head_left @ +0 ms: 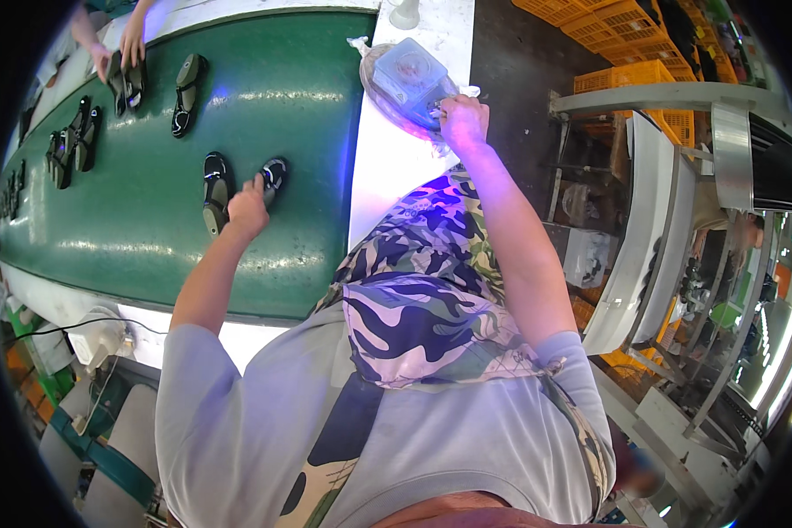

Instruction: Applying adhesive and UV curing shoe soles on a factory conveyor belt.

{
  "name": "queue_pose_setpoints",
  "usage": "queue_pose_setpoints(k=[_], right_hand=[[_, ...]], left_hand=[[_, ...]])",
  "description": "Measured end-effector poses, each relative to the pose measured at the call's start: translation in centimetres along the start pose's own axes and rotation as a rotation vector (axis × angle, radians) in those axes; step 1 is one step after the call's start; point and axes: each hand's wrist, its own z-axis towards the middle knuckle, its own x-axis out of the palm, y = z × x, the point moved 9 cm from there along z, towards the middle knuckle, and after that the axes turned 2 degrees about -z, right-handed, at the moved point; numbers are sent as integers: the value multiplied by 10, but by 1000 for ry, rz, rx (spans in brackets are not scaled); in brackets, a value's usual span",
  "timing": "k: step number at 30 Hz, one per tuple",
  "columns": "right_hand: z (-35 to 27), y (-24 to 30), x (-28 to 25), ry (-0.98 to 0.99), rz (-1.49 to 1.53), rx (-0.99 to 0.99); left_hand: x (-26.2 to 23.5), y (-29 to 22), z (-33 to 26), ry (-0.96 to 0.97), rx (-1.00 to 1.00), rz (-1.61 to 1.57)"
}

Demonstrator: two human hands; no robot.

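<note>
My left hand (248, 211) is over the green belt, its fingers closed on a black shoe (275, 174) with pale trim. Just left of that shoe lies another black shoe (215, 189) with a grey-beige rear part. My right hand (465, 121) is at the near right rim of a round tray (380, 86), fingers pinched together. Whatever they pinch is too small and hidden to make out. A translucent bluish square container (411, 70) sits in the tray.
Across the green belt (299, 106), another person's hands (119, 57) handle a pair of shoes (128, 88). A single shoe (187, 95) and several more (75, 141) lie on it. Orange crates (625, 79) and a metal rack (642, 97) stand to the right.
</note>
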Motion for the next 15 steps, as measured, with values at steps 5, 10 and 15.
queue_pose_setpoints(k=[5, 10, 15], right_hand=[[-2, 4, -23, -143, 54, -117], [1, -11, -5, 112, 46, 102], [-33, -74, 9, 176, 318, 742]], left_hand=[[-8, -12, -20, 214, -18, 123], [-17, 2, 0, 500, -106, 91], [-5, 14, 9, 430, -359, -921]])
